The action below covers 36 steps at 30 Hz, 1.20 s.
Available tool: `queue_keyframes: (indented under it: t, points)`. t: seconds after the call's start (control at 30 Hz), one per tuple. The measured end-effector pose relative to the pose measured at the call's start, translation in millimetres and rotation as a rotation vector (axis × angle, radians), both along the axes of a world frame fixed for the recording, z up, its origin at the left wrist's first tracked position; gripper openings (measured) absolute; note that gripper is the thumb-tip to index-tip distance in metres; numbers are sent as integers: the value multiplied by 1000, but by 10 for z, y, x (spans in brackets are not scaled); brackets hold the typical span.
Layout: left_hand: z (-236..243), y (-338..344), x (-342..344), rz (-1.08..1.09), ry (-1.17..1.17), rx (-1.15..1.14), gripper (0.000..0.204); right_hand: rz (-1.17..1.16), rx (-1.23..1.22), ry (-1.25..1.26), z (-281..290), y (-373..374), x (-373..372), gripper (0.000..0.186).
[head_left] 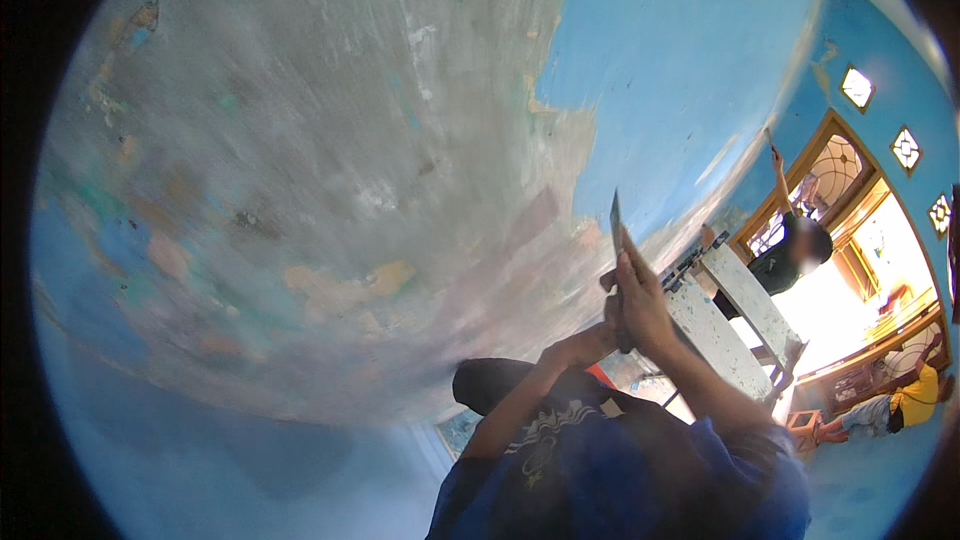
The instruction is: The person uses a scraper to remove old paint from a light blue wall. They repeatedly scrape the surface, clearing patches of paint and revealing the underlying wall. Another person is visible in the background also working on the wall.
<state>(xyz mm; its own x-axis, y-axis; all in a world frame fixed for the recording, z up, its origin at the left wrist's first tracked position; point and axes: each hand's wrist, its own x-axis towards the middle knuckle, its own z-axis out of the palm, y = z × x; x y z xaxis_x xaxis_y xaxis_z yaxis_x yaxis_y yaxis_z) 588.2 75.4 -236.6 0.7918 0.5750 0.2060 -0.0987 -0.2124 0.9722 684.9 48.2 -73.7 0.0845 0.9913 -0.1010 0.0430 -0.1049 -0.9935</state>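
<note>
A thin, dark, flat-bladed scraper [616,220] points upward in front of the wall. My right hand [642,302] is closed around its lower part. Close below it, my left hand [588,343] meets the right one, its fingers bent in and partly hidden. A dark end [625,332] shows between the two hands; whether it belongs to the same scraper or to a second tool I cannot tell. Before me the wall [400,160] carries grey, smeared patches with green and tan spots. Light blue paint [680,70] covers its upper right part. The blade appears apart from the wall.
To the right stands a paint-spotted white bench or scaffold [722,335]. Beyond it a person [790,252] in dark clothes raises a tool to the wall. Another person in yellow [915,398] is at the far right, near a wooden stool [803,425]. A wooden-framed doorway [832,125] lets in bright light.
</note>
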Motion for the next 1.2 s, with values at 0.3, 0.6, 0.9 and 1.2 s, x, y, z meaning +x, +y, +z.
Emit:
queue_keyframes:
  t: [0.3, 0.6, 0.9, 1.2]
  points:
    - [-107, -26, -60, -30, 175, 45, 45, -49, 38, 289, -796, 311, -396, 52]
    - [-271, 65, -630, 200, 624, 118, 35, -79, 15, 352, -973, 563, -387, 50]
    - [707, 121, -812, 889, 340, 178, 23, -75, 48, 549, -1010, 651, -483, 51]
    - [1151, 681, -152, 999, 538, 302, 25, -103, 96, 721, -1369, 791, -521, 52]
